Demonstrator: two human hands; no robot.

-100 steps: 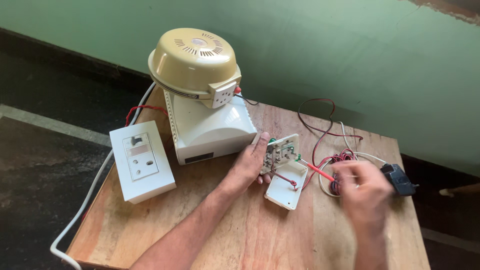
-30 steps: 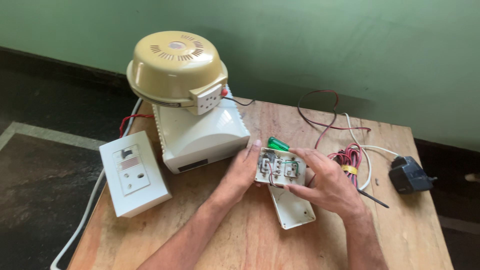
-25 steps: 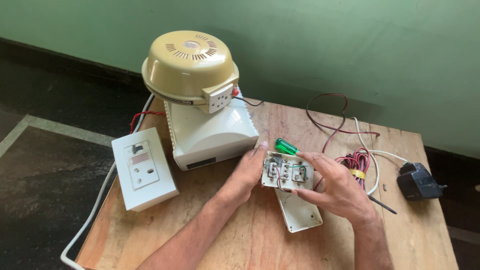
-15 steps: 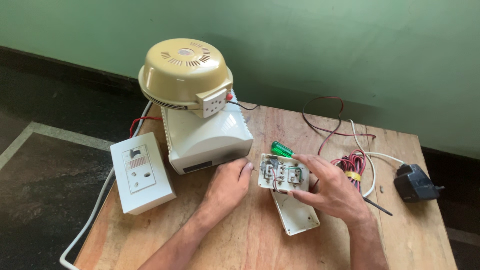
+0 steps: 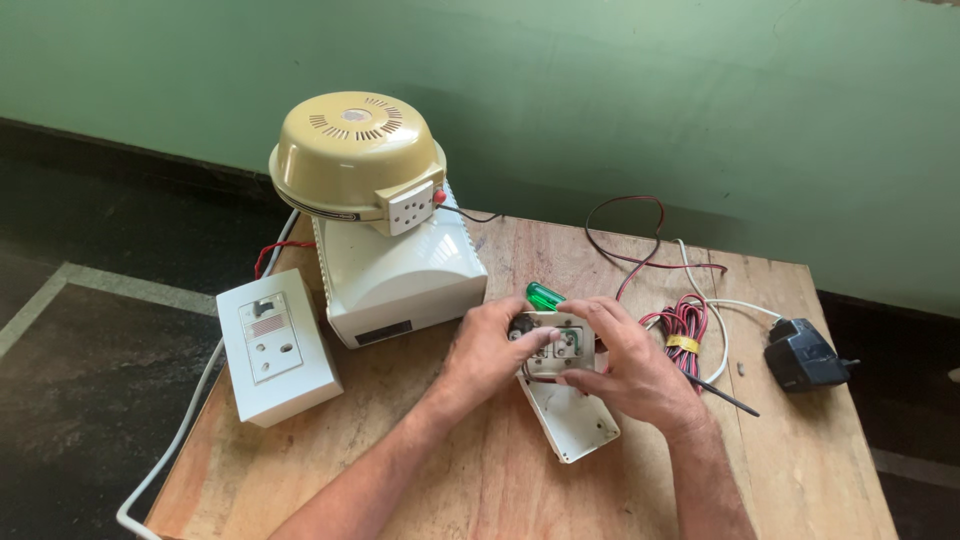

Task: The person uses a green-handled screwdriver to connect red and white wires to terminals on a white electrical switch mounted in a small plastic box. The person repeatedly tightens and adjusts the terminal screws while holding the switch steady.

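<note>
My left hand (image 5: 489,349) and my right hand (image 5: 628,362) both grip a small white switch plate (image 5: 556,346), its wired back side facing up, held just above the wooden table (image 5: 480,470). The left thumb and fingers press on the plate's left edge, while the right hand's fingers wrap its top and right side. Under the plate lies its open white back box (image 5: 573,424). A green screwdriver handle (image 5: 545,296) pokes out behind the plate; its dark shaft (image 5: 728,397) shows past my right wrist.
A white stabilizer box (image 5: 397,278) carries a cream dome-shaped unit (image 5: 355,153) at the table's back left. A white socket box (image 5: 276,345) sits at the left edge. A red-and-black wire coil (image 5: 683,322) and a black adapter (image 5: 802,354) lie at the right.
My left hand came back from the table surface onto the switch plate's left edge. Both hands now grip the plate together. The view has shifted slightly.
</note>
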